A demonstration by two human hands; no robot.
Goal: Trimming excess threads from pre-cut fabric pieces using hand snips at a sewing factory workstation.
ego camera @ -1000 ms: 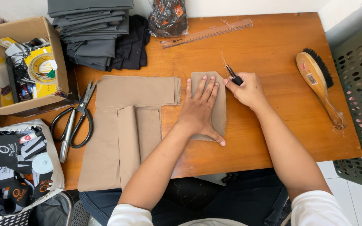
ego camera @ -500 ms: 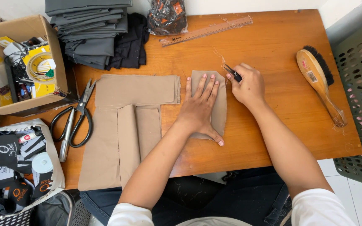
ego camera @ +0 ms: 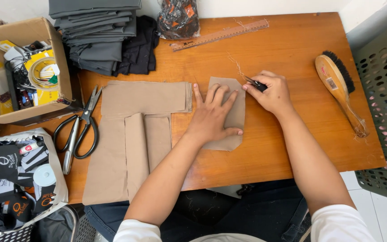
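My left hand (ego camera: pixel 214 113) lies flat, fingers spread, on a small tan fabric piece (ego camera: pixel 236 113) on the wooden table (ego camera: pixel 292 58). My right hand (ego camera: pixel 270 92) is closed around a small black thread snipper (ego camera: pixel 255 83), its tip at the piece's top right corner. A loose thread (ego camera: pixel 236 65) trails up from that corner. Left of the piece lies a larger tan fabric panel (ego camera: pixel 131 134) with folded strips.
Large black scissors (ego camera: pixel 79 127) lie at the left. A cardboard box (ego camera: pixel 19 71) of supplies, folded grey and black cloth (ego camera: pixel 99 36), a wooden ruler (ego camera: pixel 220 33), a plastic bag (ego camera: pixel 178 18), a wooden brush (ego camera: pixel 339 85) and a grey plastic basket (ego camera: pixel 381 103) surround the work area.
My right hand with the snipper has shifted slightly left, closer to the fabric piece's top right corner. My left hand stays flat on the piece.
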